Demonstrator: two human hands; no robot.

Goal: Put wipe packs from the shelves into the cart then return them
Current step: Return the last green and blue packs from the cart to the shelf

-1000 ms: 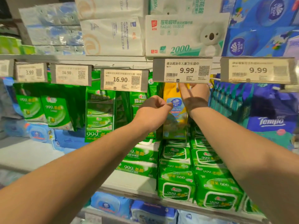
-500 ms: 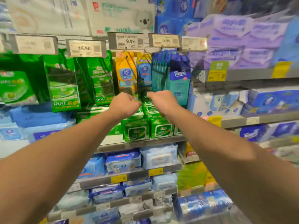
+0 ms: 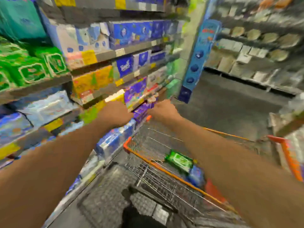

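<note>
On your left, the shelves [image 3: 49,86] carry green wipe packs [image 3: 32,69] at the upper tier, with blue and white packs on the tiers below; all of it is smeared by motion blur. Your left hand [image 3: 115,114] reaches forward in front of the lower shelf edge, and the blur hides the fingers, so you cannot tell whether it is curled, loose or holding anything. Just beside it, your right hand [image 3: 162,111] is also extended, above the far end of the cart [image 3: 172,175]; its fingers look bunched, but whether they pinch a pack cannot be told. Below your right forearm, one green wipe pack [image 3: 179,159] already lies in the cart basket, with a blue pack [image 3: 196,176] just beside it.

You seem to be in the loading step, swinging from shelf to cart. The next move likely calls for bringing your hands over the open basket and checking what they hold before letting go, keeping clear of the orange rim.
</note>
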